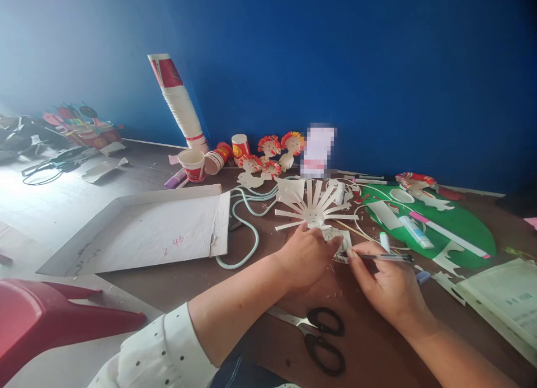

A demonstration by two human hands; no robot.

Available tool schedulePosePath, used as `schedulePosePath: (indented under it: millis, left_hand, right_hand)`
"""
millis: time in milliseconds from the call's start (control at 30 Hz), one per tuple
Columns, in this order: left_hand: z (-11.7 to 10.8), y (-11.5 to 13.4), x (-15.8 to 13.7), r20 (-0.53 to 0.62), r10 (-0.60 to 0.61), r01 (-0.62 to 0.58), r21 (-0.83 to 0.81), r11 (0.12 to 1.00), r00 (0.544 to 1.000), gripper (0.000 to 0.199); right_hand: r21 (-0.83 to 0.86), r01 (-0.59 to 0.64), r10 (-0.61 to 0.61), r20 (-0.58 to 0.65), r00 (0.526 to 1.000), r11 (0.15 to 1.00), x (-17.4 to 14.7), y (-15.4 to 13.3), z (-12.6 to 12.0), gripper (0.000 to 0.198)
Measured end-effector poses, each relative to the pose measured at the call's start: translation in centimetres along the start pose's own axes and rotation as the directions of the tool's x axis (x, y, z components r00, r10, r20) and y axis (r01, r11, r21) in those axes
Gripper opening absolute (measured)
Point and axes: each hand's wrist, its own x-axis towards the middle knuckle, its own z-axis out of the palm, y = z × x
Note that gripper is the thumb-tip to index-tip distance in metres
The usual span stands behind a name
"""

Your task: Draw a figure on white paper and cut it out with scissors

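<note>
A white paper-cup figure (314,216) lies on the dark table, its cut strips fanned out around a small drawn face. My left hand (304,256) rests over its lower part, thumb and a finger apart, holding it down against the table; some fingertips are hidden. From the right, my right hand (388,279) grips a dark pen (388,257) between thumb and fingers. The pen's tip is at a piece of white paper (343,239) beside my left thumb, which carries some drawn lines. Black-handled scissors (321,335) lie open nearer to me.
A shallow white box lid (146,231) and pale cord (254,237) lie left. Behind are a leaning stack of paper cups (180,105) and finished red-haired figures (268,147). At right are a green sheet (474,231), glue tube (415,232), pink-capped marker (451,235) and scraps. A red stool (37,315) stands left.
</note>
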Motion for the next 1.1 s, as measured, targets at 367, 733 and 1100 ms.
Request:
schedulePosePath:
  millis: [367,733,1100]
  left_hand:
    - [0.01,0.07,-0.09,-0.006,0.002,-0.002,-0.003,1.0,1.0,0.056]
    - [-0.09,0.15,-0.12,-0.004,-0.003,0.003,-0.015,1.0,1.0,0.053]
    - [0.47,-0.08,-0.11,-0.029,0.009,-0.01,-0.015,1.0,1.0,0.055]
  right_hand:
    - [-0.036,-0.018,0.018,0.016,1.0,0.999,-0.06,0.0,0.0,0.017]
    - [-0.034,-0.001,0.002,0.022,1.0,0.999,0.13,-0.43,-0.18,0.018]
    - [-0.004,-0.024,0.024,0.054,0.998,1.0,-0.18,-0.26,-0.27,0.017]
